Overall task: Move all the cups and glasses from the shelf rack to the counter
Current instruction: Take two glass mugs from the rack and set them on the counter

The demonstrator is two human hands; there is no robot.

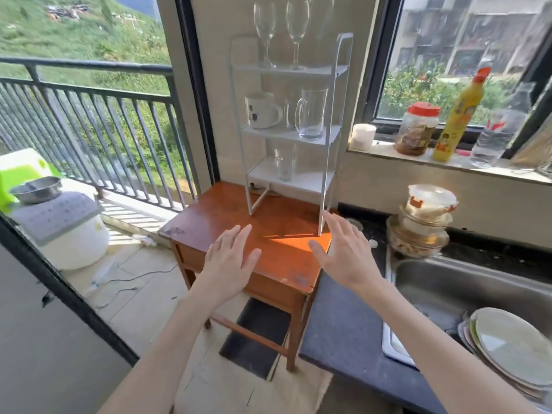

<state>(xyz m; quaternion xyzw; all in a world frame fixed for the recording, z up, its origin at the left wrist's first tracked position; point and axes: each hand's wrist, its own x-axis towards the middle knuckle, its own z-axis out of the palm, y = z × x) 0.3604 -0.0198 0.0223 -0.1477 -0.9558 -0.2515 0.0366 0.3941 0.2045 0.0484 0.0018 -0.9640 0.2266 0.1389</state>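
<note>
- The white three-tier shelf rack stands at the back right of a small wooden table, against the wall between a balcony door and a window.
- Top tier: two stemmed wine glasses side by side, their bowls rising above the rack's side rails.
- Middle tier: a white ceramic mug on the left, a clear glass mug with a handle on the right, and something small and clear between them, too blurred to name.
- Bottom tier: one clear tumbler near the middle.
- The rack's front is open on every tier; thin uprights frame both sides.
- The front half of the table is bare wood, partly sunlit.
- The dark counter starts just right of the table's edge and runs to a steel sink holding stacked plates.
- The left hand hovers over the table front, palm down, fingers straight and together, holding nothing.
- The right hand hovers near the rack's front right leg, fingers spread and released, gripping nothing.
</note>
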